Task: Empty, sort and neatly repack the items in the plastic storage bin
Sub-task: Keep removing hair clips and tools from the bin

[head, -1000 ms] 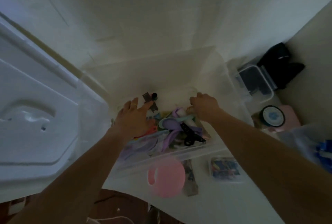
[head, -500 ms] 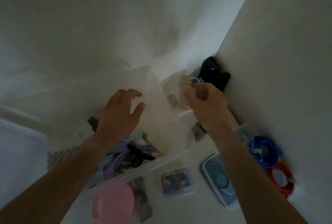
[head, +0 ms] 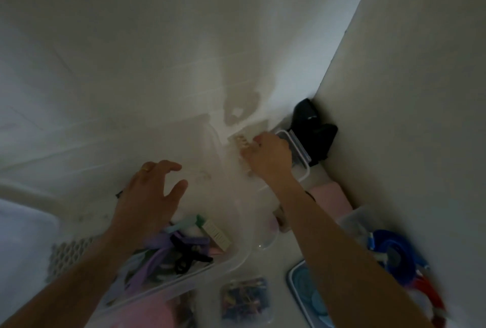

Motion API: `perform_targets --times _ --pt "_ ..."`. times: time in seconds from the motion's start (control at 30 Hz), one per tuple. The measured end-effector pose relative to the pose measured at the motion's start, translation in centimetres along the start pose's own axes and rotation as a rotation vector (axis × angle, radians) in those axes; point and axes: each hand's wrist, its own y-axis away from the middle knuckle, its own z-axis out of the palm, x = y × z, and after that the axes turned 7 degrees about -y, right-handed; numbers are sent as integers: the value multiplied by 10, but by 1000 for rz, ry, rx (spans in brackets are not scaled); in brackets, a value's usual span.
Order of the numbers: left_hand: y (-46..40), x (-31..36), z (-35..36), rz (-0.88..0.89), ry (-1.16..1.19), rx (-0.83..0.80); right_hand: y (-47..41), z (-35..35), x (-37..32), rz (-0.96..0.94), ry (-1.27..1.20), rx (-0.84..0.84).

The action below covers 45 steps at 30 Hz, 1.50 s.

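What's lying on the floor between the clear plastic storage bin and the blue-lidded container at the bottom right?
In the head view, a small clear box of colourful clips lies between the clear plastic storage bin and the blue-lidded container.

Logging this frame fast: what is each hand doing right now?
Left hand: open, fingers spread above the storage bin, holding nothing.
Right hand: holding a beige hair claw.
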Motion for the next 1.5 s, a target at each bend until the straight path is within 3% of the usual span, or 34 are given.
perform_targets --times 0.1,0.3,0.47,0.6,0.7,0.9,1.07,1.23,1.4,1.5 --pt "-2 -2 -2 -1 -10 24 -11 -34 7 30 -2 157" --pt "-1 5 0 -19 10 12 -25 -43 46 136 168 -191" --pt "-1 3 -3 -31 12 10 -17 -15 43 142 15 -184" --pt "-3 -2 -8 -49 -8 -6 -18 3 32 181 -80 -369" --pt "-2 -3 -11 -69 -4 -27 -11 21 26 123 76 -479" --pt "2 -7 -15 -92 1 -38 -2 39 9 59 187 -526" --pt "3 -4 -24 -81 67 -18 11 33 12 41 244 -465" --pt "5 13 -37 -53 242 47 49 -20 2 -87 346 -213" --pt "7 30 -62 -176 670 -54 99 -83 -34 -362 456 -85" --pt "15 38 -91 -432 1031 -245 133 -102 -69 -563 478 -56"
